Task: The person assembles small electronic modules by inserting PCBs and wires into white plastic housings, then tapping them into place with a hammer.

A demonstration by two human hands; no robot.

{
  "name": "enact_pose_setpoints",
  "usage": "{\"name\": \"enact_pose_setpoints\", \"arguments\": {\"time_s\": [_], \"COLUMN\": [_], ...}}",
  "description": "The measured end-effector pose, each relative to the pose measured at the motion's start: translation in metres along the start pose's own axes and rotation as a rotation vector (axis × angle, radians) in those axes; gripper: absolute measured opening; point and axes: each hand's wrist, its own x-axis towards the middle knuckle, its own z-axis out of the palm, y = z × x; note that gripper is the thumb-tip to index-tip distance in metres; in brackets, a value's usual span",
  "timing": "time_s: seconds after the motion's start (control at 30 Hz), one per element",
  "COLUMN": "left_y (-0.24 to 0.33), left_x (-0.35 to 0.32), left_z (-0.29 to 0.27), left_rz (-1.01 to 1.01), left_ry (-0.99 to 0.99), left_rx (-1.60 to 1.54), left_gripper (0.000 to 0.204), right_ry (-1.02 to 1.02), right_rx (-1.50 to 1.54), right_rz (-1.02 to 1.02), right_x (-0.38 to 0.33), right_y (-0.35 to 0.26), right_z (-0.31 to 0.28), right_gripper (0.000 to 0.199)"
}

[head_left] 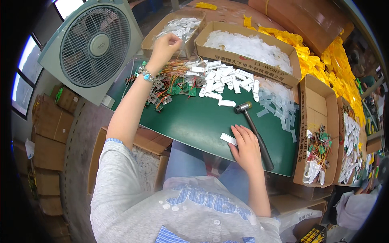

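Observation:
My left hand (165,47) is raised over a cardboard box (149,42) of small silvery-white pieces (182,26), its thumb and fingertips closed together. Whatever it may hold is too small to make out. On the green tabletop (182,121) my right hand (245,145) rests with fingers stretched out. One white plastic casing (228,139) lies at the gap between its thumb and forefinger. Just right of this hand is a hammer (257,131), head pointing away from me. Farther back spreads a pile of white casings (227,79), beside green circuit boards with wires (178,87).
Clear plastic strips (279,101) lie at the right, with more in a long box (243,62) behind. Boxes of wired parts (318,93) stand on the right edge. A large fan (99,44) is at left. Yellow parts (332,65) are heaped at the far right.

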Motion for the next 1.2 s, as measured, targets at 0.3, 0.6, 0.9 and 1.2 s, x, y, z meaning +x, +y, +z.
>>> {"name": "enact_pose_setpoints", "arguments": {"time_s": [0.3,0.6,0.9,1.2], "left_y": [-0.002,-0.052,0.004,0.015], "left_x": [0.017,-0.006,-0.03,-0.039], "left_z": [-0.023,0.009,0.039,0.05], "left_rz": [0.067,-0.025,0.651,0.6], "left_ry": [0.545,0.018,-0.163,-0.108], "left_rx": [-0.45,-0.03,0.443,0.744], "left_gripper": [0.022,0.029,0.01,0.009], "right_ry": [-0.015,-0.015,-0.018,-0.024], "right_rx": [-0.009,-0.003,-0.017,0.005], "right_rz": [0.008,0.009,0.024,0.014], "right_x": [0.0,0.0,-0.001,0.0], "right_y": [-0.002,-0.001,-0.001,-0.002], "right_z": [-0.001,0.0,-0.002,-0.003], "right_gripper": [0.052,0.05,0.048,0.046]}}
